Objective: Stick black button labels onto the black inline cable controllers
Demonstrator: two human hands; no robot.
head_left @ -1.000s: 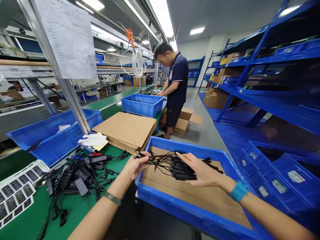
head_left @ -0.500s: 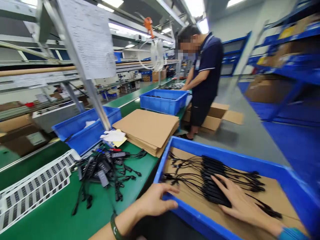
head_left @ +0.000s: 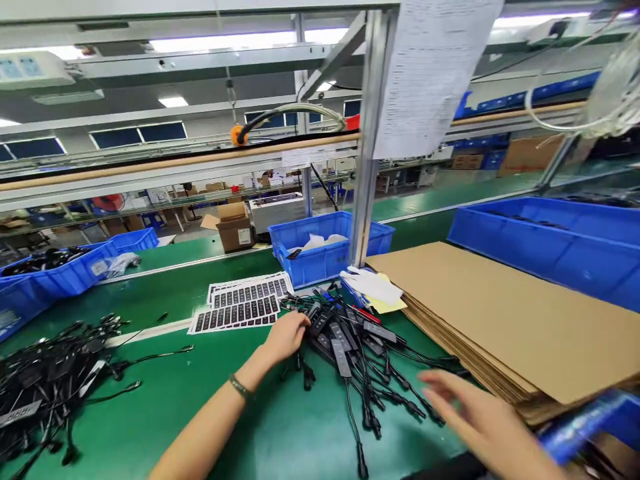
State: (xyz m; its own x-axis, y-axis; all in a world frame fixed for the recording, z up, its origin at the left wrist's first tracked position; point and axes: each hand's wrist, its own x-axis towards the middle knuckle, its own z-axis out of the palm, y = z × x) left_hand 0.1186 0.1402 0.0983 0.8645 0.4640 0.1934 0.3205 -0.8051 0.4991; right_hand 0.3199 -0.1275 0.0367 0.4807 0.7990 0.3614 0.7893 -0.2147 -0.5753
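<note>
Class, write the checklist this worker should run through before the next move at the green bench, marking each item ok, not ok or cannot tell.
1. Left hand at the pile of cabled units: ok, it reaches the pile's left side.
2. Left hand gripping a single unit: cannot tell, its fingertips are lost among the dark parts.
3. Right hand free of parts: ok as far as the blur shows, nothing appears in its fingers.
4. Cables untangled: not ok, they cross one another.
5. Printed sheets in view: ok, they overlap on the bench.
</note>
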